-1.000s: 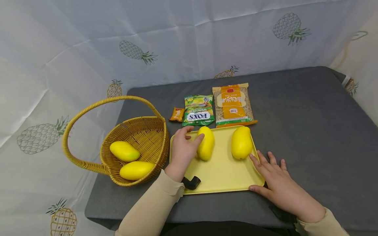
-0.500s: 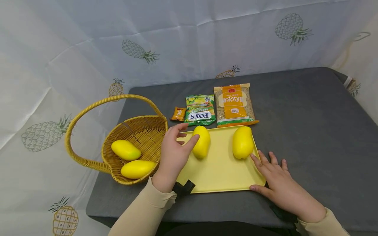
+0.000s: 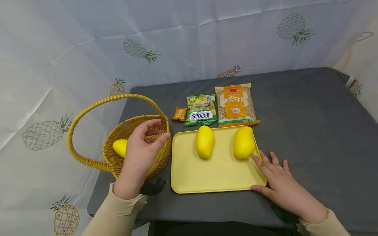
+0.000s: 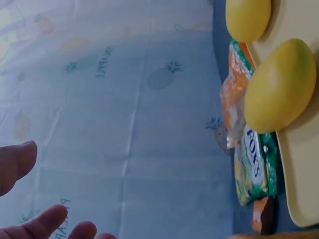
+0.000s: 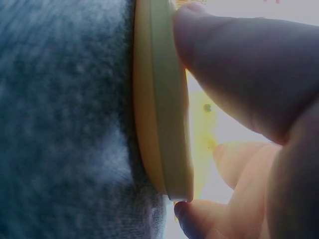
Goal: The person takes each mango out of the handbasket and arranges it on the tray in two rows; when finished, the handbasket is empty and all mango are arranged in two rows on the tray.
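My left hand (image 3: 141, 147) hangs loose-fingered over the basket (image 3: 166, 152), my right hand (image 3: 279, 180) spread against the tray edge (image 3: 218, 190), room between the mangoes (image 3: 205, 142).

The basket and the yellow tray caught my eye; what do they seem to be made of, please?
Basket: perhaps rattan or plastic wicker, slightly glossy; interlaced strands show.
Yellow tray: probably plastic, smooth and satin-looking, judging by its even colour and rounded, moulded-looking corners.

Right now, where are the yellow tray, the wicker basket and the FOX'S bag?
Yellow tray (image 3: 215, 175), head view: its bare floor.
Wicker basket (image 3: 165, 155), head view: outer wall beside the tray.
FOX'S bag (image 3: 200, 109), head view: middle of its front.
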Motion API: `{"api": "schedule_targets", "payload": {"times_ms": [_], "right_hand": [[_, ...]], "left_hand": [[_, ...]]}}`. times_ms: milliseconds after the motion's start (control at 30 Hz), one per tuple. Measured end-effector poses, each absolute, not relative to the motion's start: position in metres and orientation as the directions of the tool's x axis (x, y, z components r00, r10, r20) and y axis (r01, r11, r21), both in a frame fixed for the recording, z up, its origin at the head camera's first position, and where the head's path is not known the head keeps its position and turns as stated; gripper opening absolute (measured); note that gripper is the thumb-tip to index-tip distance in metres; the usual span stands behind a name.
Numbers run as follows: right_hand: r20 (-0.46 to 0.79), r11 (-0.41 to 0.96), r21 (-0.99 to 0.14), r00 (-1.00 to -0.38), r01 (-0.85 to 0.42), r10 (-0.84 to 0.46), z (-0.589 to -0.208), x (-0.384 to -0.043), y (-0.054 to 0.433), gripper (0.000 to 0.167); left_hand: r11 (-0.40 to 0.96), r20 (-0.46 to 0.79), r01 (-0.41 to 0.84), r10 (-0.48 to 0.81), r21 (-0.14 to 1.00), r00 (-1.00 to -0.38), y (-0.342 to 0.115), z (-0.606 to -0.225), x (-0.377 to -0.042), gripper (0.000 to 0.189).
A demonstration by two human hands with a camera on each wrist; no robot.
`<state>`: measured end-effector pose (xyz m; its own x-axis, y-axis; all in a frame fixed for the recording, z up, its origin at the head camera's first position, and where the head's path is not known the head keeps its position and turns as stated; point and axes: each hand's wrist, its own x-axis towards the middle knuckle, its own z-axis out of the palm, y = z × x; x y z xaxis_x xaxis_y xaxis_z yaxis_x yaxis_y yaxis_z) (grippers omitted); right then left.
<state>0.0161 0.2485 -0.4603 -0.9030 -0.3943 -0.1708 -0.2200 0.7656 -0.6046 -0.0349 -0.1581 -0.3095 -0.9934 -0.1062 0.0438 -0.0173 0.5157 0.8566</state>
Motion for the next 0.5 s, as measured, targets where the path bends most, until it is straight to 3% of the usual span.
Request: {"api": "schedule_targets", "payload": {"times_ms": [200, 500], "right_hand": [[-0.162, 0.766, -0.600, -0.903, -0.230, -0.399, -0.462, 0.016, 0.249, 0.109], [-0.164, 0.758, -0.611, -0.901, -0.227, -0.402, -0.465, 0.014, 0.250, 0.110]], "left_hand": [[0.566, -0.031, -0.063, -0.065, 0.822, -0.997, -0.192, -0.312, -0.027, 0.053], [0.605, -0.111, 0.003, 0.150, 0.796, -0.982, -0.234, -0.336, -0.027, 0.053]]}}
